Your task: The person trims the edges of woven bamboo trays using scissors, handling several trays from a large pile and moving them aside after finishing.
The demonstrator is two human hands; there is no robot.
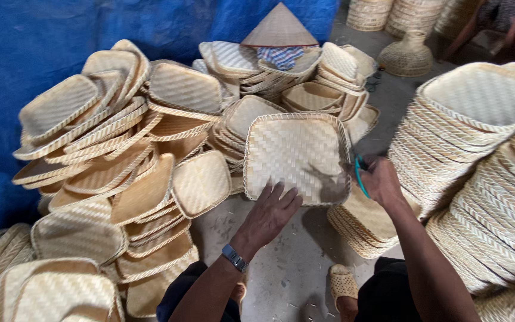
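Note:
A square woven bamboo tray [296,152] stands tilted up in front of me, its inner face toward the camera. My left hand [269,211] rests flat against its lower edge, fingers spread, a watch on the wrist. My right hand [379,179] is closed on a small teal-handled tool [360,174] at the tray's right rim. Loose fibres stick out from the rim near the tool.
Leaning piles of the same trays [120,149] fill the left; tall neat stacks [472,137] stand on the right. A conical hat [279,27] and checked cloth sit on the far pile. A blue tarp [31,42] hangs behind. My sandalled foot [342,283] is on the concrete floor.

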